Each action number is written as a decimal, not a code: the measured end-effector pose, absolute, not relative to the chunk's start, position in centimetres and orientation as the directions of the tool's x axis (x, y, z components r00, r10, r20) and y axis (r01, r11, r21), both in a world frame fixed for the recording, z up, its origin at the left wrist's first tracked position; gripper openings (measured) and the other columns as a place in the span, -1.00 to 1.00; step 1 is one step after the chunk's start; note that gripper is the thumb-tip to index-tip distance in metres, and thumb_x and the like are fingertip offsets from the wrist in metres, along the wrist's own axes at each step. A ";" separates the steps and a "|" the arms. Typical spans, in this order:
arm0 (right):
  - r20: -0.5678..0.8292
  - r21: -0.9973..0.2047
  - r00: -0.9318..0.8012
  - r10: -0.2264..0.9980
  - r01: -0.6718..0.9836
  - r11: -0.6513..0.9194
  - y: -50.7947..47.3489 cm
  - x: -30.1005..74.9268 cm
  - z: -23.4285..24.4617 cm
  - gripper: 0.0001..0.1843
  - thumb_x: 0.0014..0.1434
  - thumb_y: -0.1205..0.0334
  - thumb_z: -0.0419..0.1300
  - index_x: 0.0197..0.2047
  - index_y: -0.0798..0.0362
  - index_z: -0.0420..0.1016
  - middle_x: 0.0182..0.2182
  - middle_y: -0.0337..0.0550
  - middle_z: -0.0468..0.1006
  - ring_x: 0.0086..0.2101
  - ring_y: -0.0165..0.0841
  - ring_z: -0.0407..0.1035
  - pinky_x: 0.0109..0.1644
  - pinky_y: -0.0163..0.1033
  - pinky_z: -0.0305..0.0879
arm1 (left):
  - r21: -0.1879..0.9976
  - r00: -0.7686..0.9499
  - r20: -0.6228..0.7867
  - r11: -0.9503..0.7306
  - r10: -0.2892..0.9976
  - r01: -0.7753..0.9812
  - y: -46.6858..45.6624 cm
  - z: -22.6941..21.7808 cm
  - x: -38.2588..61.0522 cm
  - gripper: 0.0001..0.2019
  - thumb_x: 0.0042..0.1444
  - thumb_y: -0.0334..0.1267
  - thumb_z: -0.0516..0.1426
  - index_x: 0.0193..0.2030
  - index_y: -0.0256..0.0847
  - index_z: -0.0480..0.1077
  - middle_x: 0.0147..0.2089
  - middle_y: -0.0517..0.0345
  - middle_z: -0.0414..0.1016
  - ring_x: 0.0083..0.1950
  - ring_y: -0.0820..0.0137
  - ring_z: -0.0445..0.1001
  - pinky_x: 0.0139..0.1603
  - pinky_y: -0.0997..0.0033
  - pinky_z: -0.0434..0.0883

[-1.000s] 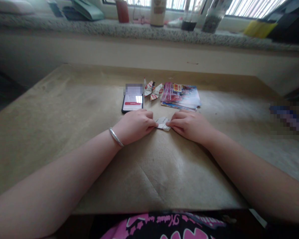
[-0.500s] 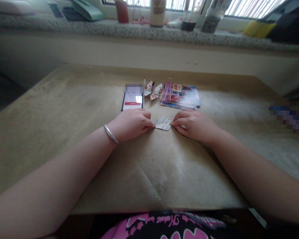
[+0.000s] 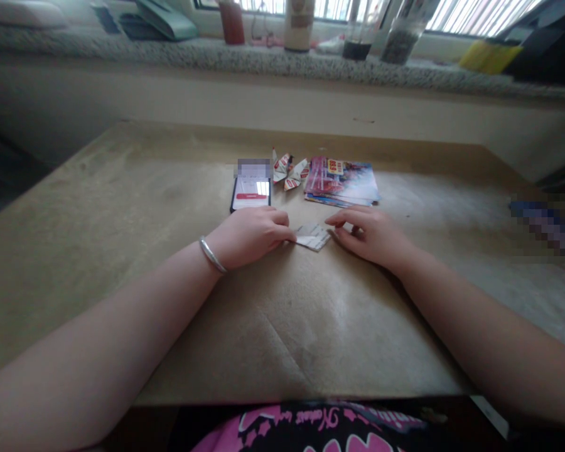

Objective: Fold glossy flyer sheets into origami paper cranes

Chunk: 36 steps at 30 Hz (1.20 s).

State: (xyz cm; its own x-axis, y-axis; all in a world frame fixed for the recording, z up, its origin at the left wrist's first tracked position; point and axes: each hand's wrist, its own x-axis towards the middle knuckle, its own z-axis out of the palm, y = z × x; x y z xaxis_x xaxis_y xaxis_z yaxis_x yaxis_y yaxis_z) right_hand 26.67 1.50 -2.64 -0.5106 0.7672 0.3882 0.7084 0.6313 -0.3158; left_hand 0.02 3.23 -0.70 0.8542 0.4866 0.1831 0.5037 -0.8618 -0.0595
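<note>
A small folded piece of printed paper [image 3: 313, 236] lies at the middle of the table between my hands. My left hand [image 3: 253, 235], with a silver bangle on its wrist, pinches the paper's left corner between thumb and fingers. Just off the paper's right corner is my right hand [image 3: 370, 233], its thumb and forefinger apart and nothing seen between them. Beyond the left hand lies a phone [image 3: 251, 196] with a lit screen. Folded paper figures [image 3: 289, 172] rest to the right of the phone, beside a stack of colourful printed sheets [image 3: 341, 182].
The table [image 3: 207, 351] has a brownish cover with a crease near its front edge. At the right lies a blurred-out blue item [image 3: 548, 229]. Behind the table, a speckled stone sill [image 3: 245, 59] carries several jars and bottles, and a yellow object [image 3: 492, 55].
My right thumb and forefinger have parted and come off the paper's right corner. The paper has shifted slightly to the right, with my left hand still on it.
</note>
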 end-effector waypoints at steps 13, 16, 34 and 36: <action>0.366 -0.317 -0.502 0.783 0.724 0.612 1.7 25.3 -3.1 -0.88 0.09 0.27 0.22 -0.28 0.02 0.57 -0.29 -0.10 0.58 -0.21 -0.22 0.41 -0.05 -0.09 0.32 | -0.055 0.898 0.290 -0.931 0.331 0.360 3.0 -1.6 1.2 -0.72 0.26 -0.40 -0.02 0.03 -0.25 0.43 -0.08 -0.03 0.47 -0.11 0.35 0.43 -0.07 0.36 0.43; 0.302 -0.390 -0.299 0.905 0.828 0.403 1.2 24.7 -3.0 -0.87 0.06 0.23 0.24 -0.34 0.05 0.60 -0.45 -0.12 0.56 -0.37 -0.27 0.40 -0.23 -0.15 0.31 | -0.023 0.904 0.298 -0.945 0.306 0.328 2.7 -1.7 1.4 -0.64 0.28 -0.34 -0.02 0.18 -0.21 0.33 -0.02 -0.04 0.45 -0.06 0.33 0.42 -0.02 0.34 0.43; 0.405 -0.152 -0.549 0.731 0.748 0.646 1.9 25.0 -3.9 -0.68 0.24 0.19 0.11 -0.01 0.05 0.57 -0.03 -0.08 0.56 -0.06 -0.17 0.35 0.11 -0.03 0.25 | 0.095 0.864 0.229 -0.894 0.448 0.438 2.7 -2.3 1.5 -0.69 0.25 -0.25 0.03 0.08 -0.22 0.42 0.20 -0.10 0.36 0.21 0.19 0.35 0.23 0.13 0.34; 0.387 -0.125 -0.570 0.725 0.746 0.654 2.1 25.1 -3.9 -0.66 0.27 0.21 0.06 0.02 0.08 0.55 -0.02 -0.06 0.55 -0.05 -0.17 0.34 0.11 -0.03 0.24 | 0.093 0.861 0.227 -0.890 0.456 0.447 2.7 -2.3 1.6 -0.68 0.24 -0.26 0.04 0.09 -0.23 0.41 0.20 -0.10 0.37 0.21 0.19 0.35 0.23 0.13 0.33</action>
